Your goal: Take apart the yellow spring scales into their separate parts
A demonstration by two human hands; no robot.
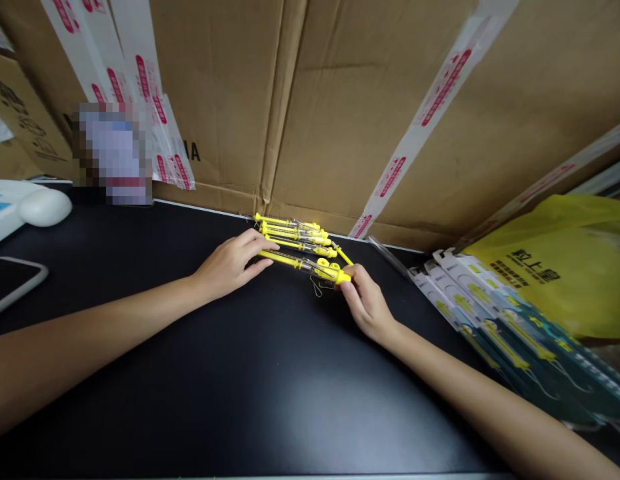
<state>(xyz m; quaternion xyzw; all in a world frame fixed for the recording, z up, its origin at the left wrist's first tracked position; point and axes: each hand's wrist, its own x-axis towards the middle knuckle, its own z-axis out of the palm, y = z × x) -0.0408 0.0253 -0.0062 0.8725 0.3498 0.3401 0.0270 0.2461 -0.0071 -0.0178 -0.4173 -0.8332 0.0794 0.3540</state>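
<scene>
A slim yellow tool (290, 259) with a partly clear barrel, yellow rings and thin metal wire is held level between both hands, just above the black table (270, 387). My right hand (367, 303) pinches the knob at its right end. At the left end, my left hand (235, 263) has its thumb and fingers closed around the shaft. Bent wire clips (317, 288) hang below the barrel. Right behind it, several similar yellow tools (295, 232) lie side by side. The exact kind of tool is unclear.
Large taped cardboard boxes (340, 120) wall off the back. On the right are several printed packages (490, 313), a yellow plastic bag (550, 267) and a clear tube (387, 255). A phone (15, 283) and a white device (30, 207) sit on the left.
</scene>
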